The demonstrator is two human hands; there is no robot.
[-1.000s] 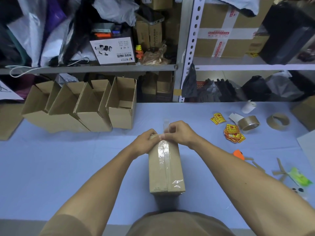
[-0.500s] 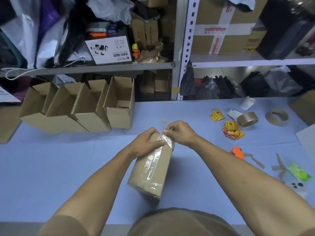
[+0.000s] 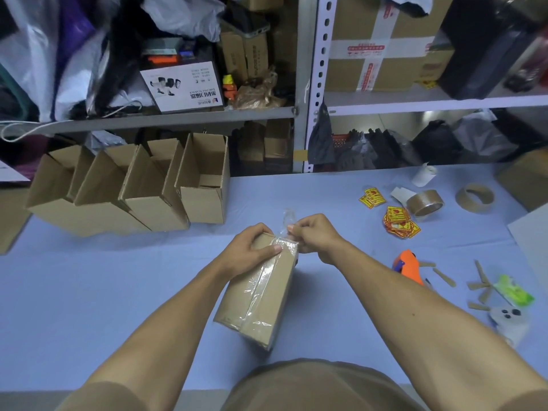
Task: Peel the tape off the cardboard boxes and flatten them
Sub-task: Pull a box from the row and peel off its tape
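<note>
Taped box [image 3: 261,295]: matt brown cardboard, overlaid by glossy clear plastic tape [image 3: 259,284], wrinkled. Surface [image 3: 89,292]: covered in smooth matt pale-blue sheet. Open boxes [image 3: 133,188]: plain matt cardboard. Tape roll [image 3: 424,202]: glossy brown. Shelf frame [image 3: 318,84]: painted perforated metal.

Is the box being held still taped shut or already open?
Still shut: clear tape runs along the box seam; only its far end is lifted, pinched by the right hand.

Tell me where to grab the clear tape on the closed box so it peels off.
Pinch the loose tape end standing up at the far end of the box, coming from the right as the right hand does; the left hand braces that end.
</note>
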